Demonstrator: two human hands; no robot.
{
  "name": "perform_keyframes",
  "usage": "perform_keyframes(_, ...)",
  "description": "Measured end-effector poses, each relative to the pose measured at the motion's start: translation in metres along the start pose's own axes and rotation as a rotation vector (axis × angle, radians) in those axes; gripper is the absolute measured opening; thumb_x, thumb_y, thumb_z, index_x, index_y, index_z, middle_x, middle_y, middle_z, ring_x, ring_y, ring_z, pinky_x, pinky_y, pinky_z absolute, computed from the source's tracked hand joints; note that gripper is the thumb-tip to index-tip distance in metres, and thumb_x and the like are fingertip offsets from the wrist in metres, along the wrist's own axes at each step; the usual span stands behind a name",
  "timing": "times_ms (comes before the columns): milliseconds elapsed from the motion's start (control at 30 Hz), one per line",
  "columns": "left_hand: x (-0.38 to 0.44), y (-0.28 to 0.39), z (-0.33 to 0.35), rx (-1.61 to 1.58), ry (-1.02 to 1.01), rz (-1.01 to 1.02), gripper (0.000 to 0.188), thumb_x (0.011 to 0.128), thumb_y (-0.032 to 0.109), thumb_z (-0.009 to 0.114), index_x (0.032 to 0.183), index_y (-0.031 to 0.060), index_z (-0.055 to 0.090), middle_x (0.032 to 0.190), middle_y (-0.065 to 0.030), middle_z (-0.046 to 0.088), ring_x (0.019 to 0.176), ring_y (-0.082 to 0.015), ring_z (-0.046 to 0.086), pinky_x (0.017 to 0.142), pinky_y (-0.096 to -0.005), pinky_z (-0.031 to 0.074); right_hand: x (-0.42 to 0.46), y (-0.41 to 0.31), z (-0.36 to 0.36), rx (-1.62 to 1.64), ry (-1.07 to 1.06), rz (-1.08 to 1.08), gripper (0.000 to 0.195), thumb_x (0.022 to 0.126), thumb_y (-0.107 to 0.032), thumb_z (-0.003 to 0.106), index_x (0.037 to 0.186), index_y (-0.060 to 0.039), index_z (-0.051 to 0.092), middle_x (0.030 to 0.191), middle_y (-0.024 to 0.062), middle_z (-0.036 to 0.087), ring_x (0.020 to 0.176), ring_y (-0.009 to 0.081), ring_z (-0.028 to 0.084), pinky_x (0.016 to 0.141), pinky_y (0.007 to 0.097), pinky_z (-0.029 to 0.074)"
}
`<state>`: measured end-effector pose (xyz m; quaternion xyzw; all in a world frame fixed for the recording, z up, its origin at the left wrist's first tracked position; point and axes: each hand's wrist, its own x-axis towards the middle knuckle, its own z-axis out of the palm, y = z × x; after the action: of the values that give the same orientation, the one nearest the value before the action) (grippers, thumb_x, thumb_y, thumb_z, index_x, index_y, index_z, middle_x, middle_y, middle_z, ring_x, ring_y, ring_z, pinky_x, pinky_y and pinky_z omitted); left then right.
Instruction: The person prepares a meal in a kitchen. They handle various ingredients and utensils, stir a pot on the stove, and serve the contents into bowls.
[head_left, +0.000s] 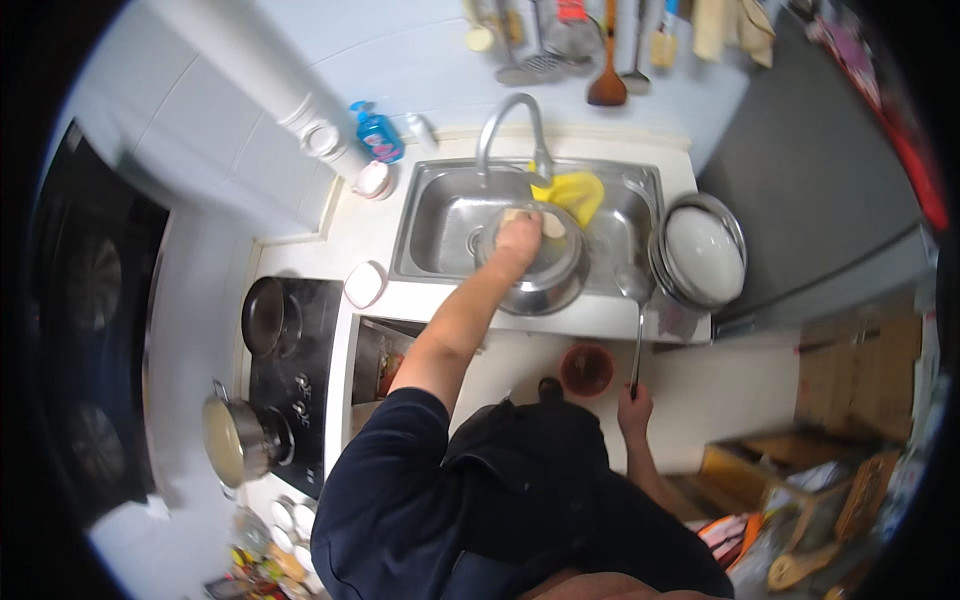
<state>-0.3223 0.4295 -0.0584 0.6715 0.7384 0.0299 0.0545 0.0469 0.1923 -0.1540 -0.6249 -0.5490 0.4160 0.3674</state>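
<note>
My left hand (519, 238) reaches into a round stainless-steel basin (541, 294) that sits over the front rim of the sink. Its fingers close over a pale, soft-looking lump (553, 226), which shows beside the knuckles; blur hides what it is. Low on the right, my right hand (636, 406) grips the dark handle end of a metal ladle (632, 280). The ladle's bowl is held out by the sink's right front corner, to the right of the basin.
A steel double sink (442, 225) has a curved faucet (510, 112) and a yellow strainer (581, 196). Stacked bowls (705, 251) stand at right. On the left, a pot (236, 441) and a frying pan (264, 316) sit on the cooktop (307, 337). A reddish bin (587, 370) stands on the floor.
</note>
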Motion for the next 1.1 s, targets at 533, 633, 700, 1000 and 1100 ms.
perform_keyframes(533,-0.211,-0.072,0.042,-0.37,0.428,-0.006,0.052,0.084,0.012,0.062,0.135,0.0042,0.053,0.145,-0.0278,0.044,0.12,-0.0416,0.057,0.098,-0.0438,0.051,0.055,-0.101,0.08,0.344,-0.624,-0.114,0.028,0.099,-0.011,0.046,0.123,0.0013,0.055,0.068,-0.0028,0.044,0.053,0.0063,0.038,0.049,0.022,0.031)
perform_keyframes(633,-0.343,-0.126,0.09,-0.438,0.257,-0.362,0.043,0.084,0.014,0.063,0.125,0.0028,0.057,0.141,-0.027,0.046,0.113,-0.0421,0.06,0.093,-0.0459,0.053,0.045,-0.13,0.128,0.148,-0.665,-0.168,0.033,0.103,-0.018,0.049,0.125,0.0051,0.057,0.074,0.0,0.051,0.058,0.0078,0.044,0.054,0.0229,0.038)
perform_keyframes(700,-0.436,-0.142,0.103,-0.414,0.015,-0.745,0.037,0.083,0.013,0.062,0.119,0.0037,0.059,0.136,-0.0253,0.049,0.107,-0.0391,0.064,0.087,-0.048,0.056,0.035,-0.138,0.159,0.059,-0.653,-0.351,0.035,0.104,-0.021,0.051,0.124,0.0064,0.058,0.08,0.0014,0.056,0.064,0.0086,0.049,0.059,0.0235,0.041)
perform_keyframes(1000,-0.797,-0.13,0.142,-0.601,-0.086,-1.475,0.04,0.086,0.022,0.063,0.117,-0.003,0.062,0.131,-0.0309,0.051,0.113,-0.0435,0.062,0.095,-0.0485,0.054,-0.13,-0.238,0.282,-0.008,-1.132,-0.547,0.034,0.098,-0.007,0.059,0.13,0.0041,0.059,0.109,0.0057,0.061,0.094,0.0106,0.055,0.082,0.0257,0.046)
perform_keyframes(1100,-0.859,-0.122,0.147,-0.612,0.033,-1.517,0.043,0.086,0.025,0.064,0.117,-0.0041,0.061,0.135,-0.0336,0.049,0.114,-0.0453,0.061,0.096,-0.0482,0.053,-0.219,-0.299,0.323,0.117,-1.256,-0.643,0.038,0.095,-0.007,0.062,0.132,-0.0001,0.06,0.091,-0.0057,0.052,0.074,0.0047,0.04,0.068,0.0196,0.036)
